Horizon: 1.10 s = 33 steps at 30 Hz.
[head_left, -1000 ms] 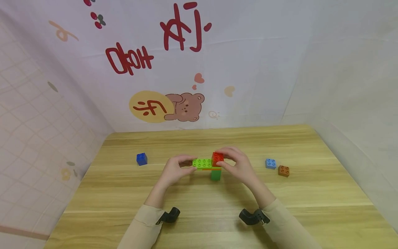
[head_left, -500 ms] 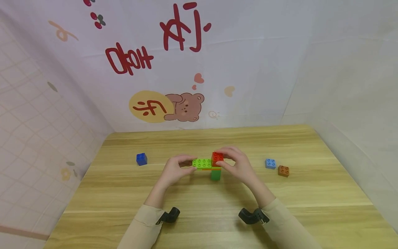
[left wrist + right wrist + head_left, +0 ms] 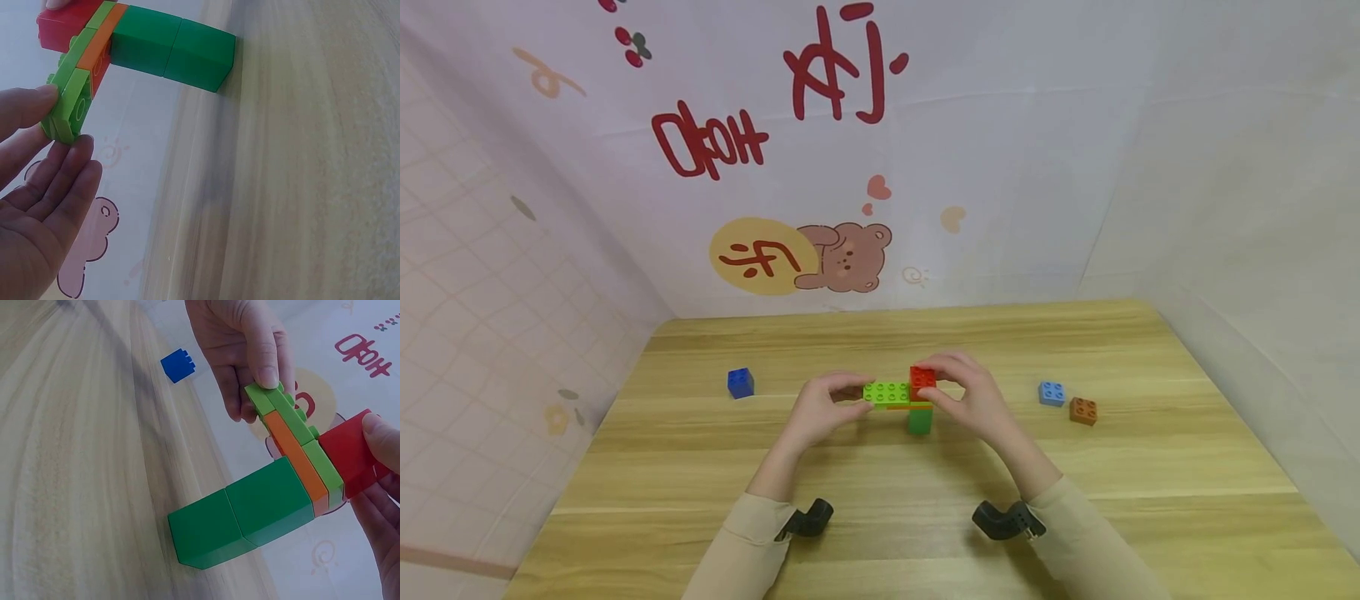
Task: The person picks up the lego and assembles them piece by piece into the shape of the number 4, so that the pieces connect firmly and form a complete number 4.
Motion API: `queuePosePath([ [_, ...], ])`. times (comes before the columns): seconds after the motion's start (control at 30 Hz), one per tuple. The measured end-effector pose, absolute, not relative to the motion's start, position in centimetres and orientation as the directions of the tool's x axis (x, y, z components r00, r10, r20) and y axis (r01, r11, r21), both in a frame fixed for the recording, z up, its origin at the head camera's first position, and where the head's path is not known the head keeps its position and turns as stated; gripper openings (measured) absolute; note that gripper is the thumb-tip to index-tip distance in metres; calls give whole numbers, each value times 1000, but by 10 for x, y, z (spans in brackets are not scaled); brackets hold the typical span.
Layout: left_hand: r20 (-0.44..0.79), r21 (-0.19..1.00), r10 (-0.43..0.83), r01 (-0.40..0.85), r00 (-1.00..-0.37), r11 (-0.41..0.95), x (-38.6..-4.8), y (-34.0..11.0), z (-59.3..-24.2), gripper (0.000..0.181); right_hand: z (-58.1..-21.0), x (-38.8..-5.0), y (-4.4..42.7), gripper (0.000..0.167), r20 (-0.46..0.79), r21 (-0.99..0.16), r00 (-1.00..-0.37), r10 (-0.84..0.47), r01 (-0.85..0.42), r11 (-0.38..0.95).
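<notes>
Two dark green blocks (image 3: 240,515) stand stacked on the table, with a flat orange piece (image 3: 297,457) on them and light green pieces (image 3: 886,392) over that, jutting out to the left. On the right end of the light green sits a red block (image 3: 922,382). My left hand (image 3: 826,412) pinches the outer left end of the light green part between thumb and fingers. My right hand (image 3: 967,397) grips the red block from the right, thumb in front and fingers behind. The right wrist view shows the red block partly covered by my thumb.
A dark blue block (image 3: 741,383) lies on the wooden table (image 3: 880,533) at the left. To the right are a light blue block (image 3: 1052,393) and a brown block (image 3: 1083,411), close together. A white printed cloth (image 3: 1000,150) hangs behind the table.
</notes>
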State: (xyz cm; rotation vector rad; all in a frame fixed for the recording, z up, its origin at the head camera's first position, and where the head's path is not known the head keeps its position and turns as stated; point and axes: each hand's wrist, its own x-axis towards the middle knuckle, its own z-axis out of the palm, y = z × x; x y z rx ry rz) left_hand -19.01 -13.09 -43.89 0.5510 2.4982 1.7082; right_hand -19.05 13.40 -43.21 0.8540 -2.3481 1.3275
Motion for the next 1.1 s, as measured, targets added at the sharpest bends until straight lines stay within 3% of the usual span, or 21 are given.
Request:
queuePosePath([
  [0.23, 133, 918, 323, 239, -937, 316, -189, -129, -436, 38, -432, -191, 133, 34, 540, -641, -761, -358, -648, 410],
  [0.5, 134, 917, 329, 243, -935, 315, -172, -124, -403, 34, -427, -191, 133, 33, 527, -632, -764, -372, -645, 429],
  [0.87, 139, 913, 336, 251, -932, 320, -174, -124, -408, 35, -428, -190, 131, 32, 495, -692, -788, -366, -612, 382],
  [1.1, 136, 920, 324, 241, -936, 310, -189, -129, -436, 37, -429, -189, 130, 33, 453, -759, -826, -336, -555, 341],
])
